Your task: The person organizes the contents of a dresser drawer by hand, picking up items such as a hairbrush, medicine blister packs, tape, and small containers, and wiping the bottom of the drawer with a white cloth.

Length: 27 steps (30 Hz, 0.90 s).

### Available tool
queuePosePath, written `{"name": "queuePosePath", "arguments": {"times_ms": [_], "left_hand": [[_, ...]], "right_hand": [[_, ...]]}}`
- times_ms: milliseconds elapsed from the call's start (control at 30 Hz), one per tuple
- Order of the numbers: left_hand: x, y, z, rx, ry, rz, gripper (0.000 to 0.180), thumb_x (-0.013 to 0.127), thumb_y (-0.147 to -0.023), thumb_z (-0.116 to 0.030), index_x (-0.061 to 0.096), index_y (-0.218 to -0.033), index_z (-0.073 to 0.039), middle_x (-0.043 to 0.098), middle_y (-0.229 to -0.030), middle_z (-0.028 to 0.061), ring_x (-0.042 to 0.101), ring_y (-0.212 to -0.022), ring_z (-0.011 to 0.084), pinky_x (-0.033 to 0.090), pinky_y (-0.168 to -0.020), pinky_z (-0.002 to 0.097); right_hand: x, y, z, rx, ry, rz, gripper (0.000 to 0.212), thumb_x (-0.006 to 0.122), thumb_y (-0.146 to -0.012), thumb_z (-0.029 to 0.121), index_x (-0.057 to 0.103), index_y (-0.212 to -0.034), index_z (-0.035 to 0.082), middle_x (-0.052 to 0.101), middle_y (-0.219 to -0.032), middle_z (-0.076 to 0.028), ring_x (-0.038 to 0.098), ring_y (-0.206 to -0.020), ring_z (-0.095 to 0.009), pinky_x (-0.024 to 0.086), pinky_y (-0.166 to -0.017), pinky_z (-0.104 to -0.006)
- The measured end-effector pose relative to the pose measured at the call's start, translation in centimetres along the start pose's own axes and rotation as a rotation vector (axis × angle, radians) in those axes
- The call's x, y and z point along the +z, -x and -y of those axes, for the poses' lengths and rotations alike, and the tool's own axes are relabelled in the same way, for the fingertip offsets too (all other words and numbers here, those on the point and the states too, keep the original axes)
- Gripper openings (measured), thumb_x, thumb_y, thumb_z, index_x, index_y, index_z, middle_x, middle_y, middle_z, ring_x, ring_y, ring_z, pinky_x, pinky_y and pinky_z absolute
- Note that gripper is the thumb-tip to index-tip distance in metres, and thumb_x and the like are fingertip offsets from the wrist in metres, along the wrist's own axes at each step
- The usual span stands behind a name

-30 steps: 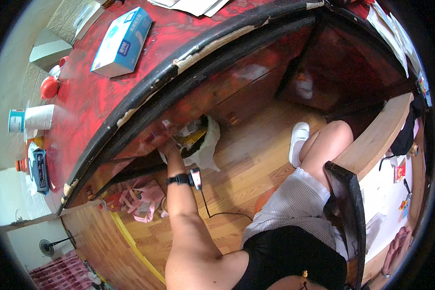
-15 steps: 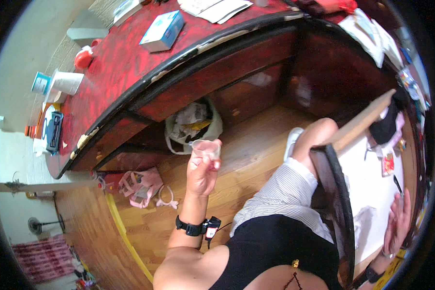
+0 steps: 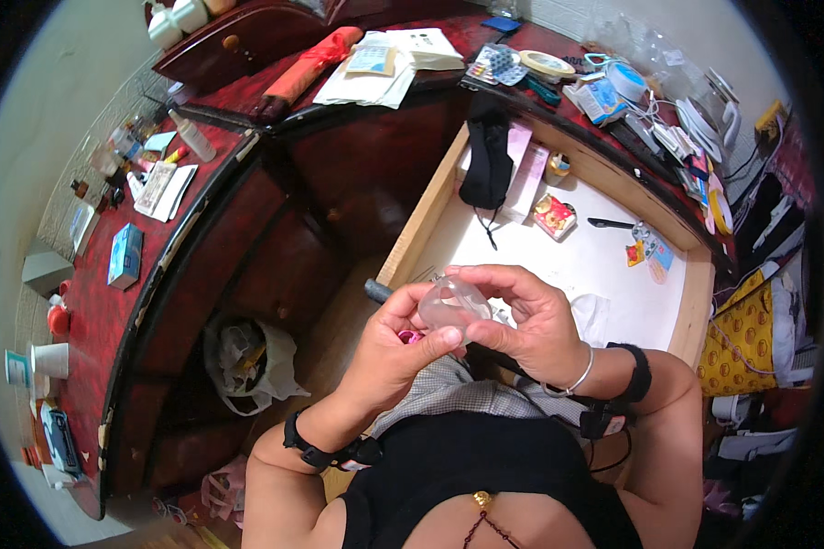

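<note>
Both my hands hold a small clear plastic cup (image 3: 455,304) up in front of my body, over the near corner of the open drawer (image 3: 408,240). My left hand (image 3: 389,352) grips its left side, with the thumb along the lower edge. Around the right side curl the fingers and thumb of my right hand (image 3: 540,320). A small pink thing (image 3: 410,337) shows at the left fingers; its kind I cannot make out.
In the drawer lie a black cloth item (image 3: 488,165), a red packet (image 3: 555,217), a small jar (image 3: 558,166) and a black pen-like stick (image 3: 611,222). A blue-white box (image 3: 125,256) stands on the desk. Under it sits a white bag (image 3: 275,366) of rubbish.
My view has turned right toward the drawer. The left hand has brought the clear cup in front of my body. My right hand, open over the drawer before, now holds the cup too.
</note>
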<state>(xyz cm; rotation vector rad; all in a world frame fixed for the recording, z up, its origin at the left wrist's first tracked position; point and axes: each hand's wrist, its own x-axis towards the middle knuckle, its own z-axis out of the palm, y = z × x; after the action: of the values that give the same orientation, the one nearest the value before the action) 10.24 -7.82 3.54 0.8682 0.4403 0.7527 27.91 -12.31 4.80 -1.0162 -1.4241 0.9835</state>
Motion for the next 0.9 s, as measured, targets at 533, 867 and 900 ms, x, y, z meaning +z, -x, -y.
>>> {"name": "queuePosePath", "arguments": {"times_ms": [533,867,900], "left_hand": [[-0.9,-0.1,-3.5,-0.042,-0.098,-0.068,0.036,0.067,-0.082,-0.026,0.055,-0.108,-0.006,0.062,-0.091,0.002,0.055,-0.074,0.0064,0.043,-0.057,0.0187],[-15.7,13.3,-26.5,0.693,-0.697,-0.84,0.033,0.06,-0.085,-0.026,0.052,-0.108,-0.004,0.062,-0.097,0.0075,0.057,-0.078,0.0072,0.042,-0.051,0.0147],[-17.8,15.9,-28.7,0.67,-0.754,-0.901,0.03,0.062,-0.084,-0.025,0.054,-0.106,-0.006,0.063,-0.097,0.0054,0.057,-0.076,0.0055,0.042,-0.05,0.014]], "right_hand": [[-0.2,-1.5,0.9,-0.291,0.488,0.225,0.057,0.059,-0.085,0.024,0.038,-0.134,0.005,0.019,-0.144,-0.025,0.044,-0.118,-0.031,0.042,-0.092,-0.0371],[-3.3,-0.6,0.9,0.016,0.397,0.227,0.047,0.054,-0.072,-0.004,0.046,-0.119,0.001,0.03,-0.139,-0.021,0.058,-0.087,-0.016,0.049,-0.074,-0.0254],[-3.8,-0.2,0.9,0.047,0.398,0.218,0.045,0.053,-0.073,-0.004,0.047,-0.117,0.001,0.032,-0.138,-0.02,0.058,-0.084,-0.014,0.049,-0.073,-0.025]]}}
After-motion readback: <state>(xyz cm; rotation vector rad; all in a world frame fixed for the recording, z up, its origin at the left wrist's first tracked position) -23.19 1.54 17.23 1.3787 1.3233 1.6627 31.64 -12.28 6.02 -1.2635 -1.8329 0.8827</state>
